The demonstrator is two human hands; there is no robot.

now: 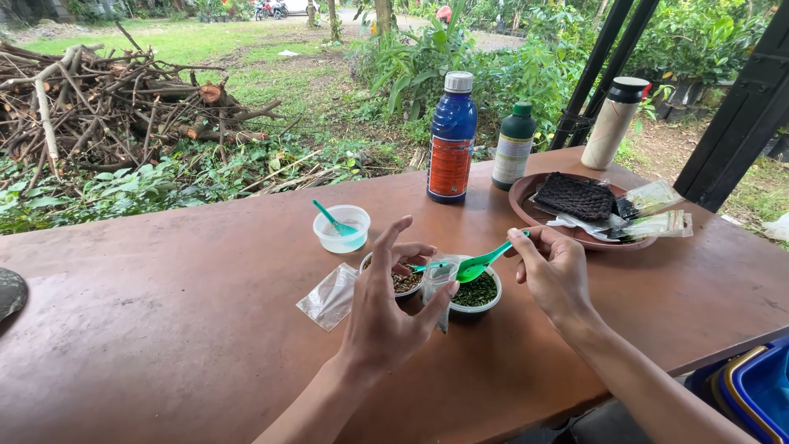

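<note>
Spoon: a green plastic spoon (477, 265), held level over a small bowl of dark green bits (477, 293), its scoop aimed at the mouth of a little clear bag (438, 278).
Far left: a dark round thing (10, 291) lies at the edge of the reddish-brown table (164, 329); beyond it, a heap of cut branches (107, 103) on the grass.
Flat bag: an empty clear bag (329, 296) lies on the table just left of the bowls.
White cup: a pale cup (342, 228) with a second green spoon (333, 219) standing in it, behind the bowls.
Left hand: the left hand (386, 308) pinches the little bag's top between thumb and forefinger, other fingers spread; it hovers over a bowl of brown mixed bits (404, 281).
Right hand: the right hand (552, 271) is closed round the spoon's handle, fingers curled tight.
Bottles: a tall blue bottle (451, 140) and a smaller green bottle (514, 145) stand behind, near each other; a beige flask with a dark cap (615, 122) stands further right.
Dish: a brown dish (526, 205) holds a dark woven pad (575, 196) and a few more small bags (653, 210).
Progress: by my judgement the filling has barely started. The held bag looks nearly empty, the green bowl is full, and one flat bag waits unfilled.
</note>
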